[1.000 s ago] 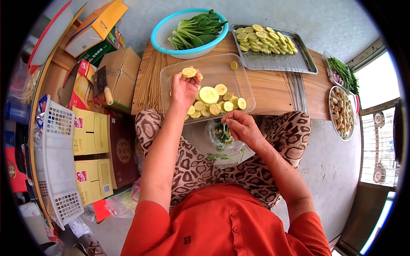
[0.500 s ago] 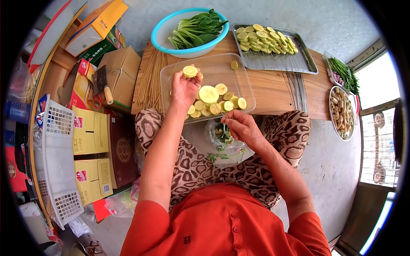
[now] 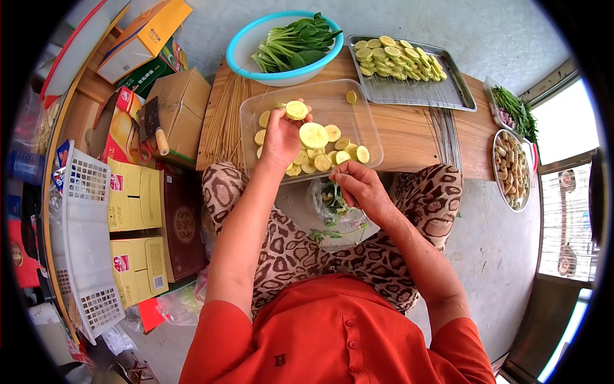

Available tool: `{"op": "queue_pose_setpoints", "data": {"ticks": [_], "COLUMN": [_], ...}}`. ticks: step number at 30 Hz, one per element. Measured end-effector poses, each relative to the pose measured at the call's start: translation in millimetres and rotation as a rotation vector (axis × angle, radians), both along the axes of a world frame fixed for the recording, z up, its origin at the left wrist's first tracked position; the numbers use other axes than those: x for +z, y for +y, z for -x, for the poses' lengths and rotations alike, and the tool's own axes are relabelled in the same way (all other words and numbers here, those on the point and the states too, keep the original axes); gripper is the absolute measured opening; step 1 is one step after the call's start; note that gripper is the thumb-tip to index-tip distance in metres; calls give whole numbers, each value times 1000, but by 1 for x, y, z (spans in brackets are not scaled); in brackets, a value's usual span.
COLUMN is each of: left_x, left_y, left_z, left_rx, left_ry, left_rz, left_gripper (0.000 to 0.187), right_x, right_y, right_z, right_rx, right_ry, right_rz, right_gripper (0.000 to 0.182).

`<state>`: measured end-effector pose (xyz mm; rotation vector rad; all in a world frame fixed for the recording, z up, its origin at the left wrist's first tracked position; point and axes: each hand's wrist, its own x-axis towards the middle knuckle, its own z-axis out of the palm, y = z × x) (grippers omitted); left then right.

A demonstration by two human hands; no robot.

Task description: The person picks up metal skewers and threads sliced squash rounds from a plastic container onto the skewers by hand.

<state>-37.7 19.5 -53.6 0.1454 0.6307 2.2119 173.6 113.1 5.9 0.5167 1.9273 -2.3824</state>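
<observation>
Right hand: fingertips pinched together below the tub's near edge; anything between them too fine to make out. Left hand: gripping a yellow-green slice between thumb and fingers, above the tub. Clear plastic tub: loose slices inside. Thin sticks: bundled left of tub. Metal skewers: right, on wooden table. Metal tray: stacked slices. Blue-rimmed basin: leafy greens.

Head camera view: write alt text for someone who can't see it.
A person's left hand holds a round yellow slice over a clear plastic tub of more slices, while the right hand pinches its fingers by the tub's near edge. Beyond sit a blue-rimmed basin of leafy greens and a metal tray of piled slices.
</observation>
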Motion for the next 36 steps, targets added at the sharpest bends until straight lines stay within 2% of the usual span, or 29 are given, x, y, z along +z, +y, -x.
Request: {"op": "queue_pose_setpoints", "data": {"ticks": [36], "left_x": [15], "left_y": [1], "left_z": [-14], "left_rx": [-16], "left_ry": [-3], "left_rz": [13], "left_gripper": [37], "right_x": [-20], "right_y": [-8], "right_z": [12], "right_rx": [-57], "right_ry": [118], "right_rz": [-26], "right_gripper": [8]}}
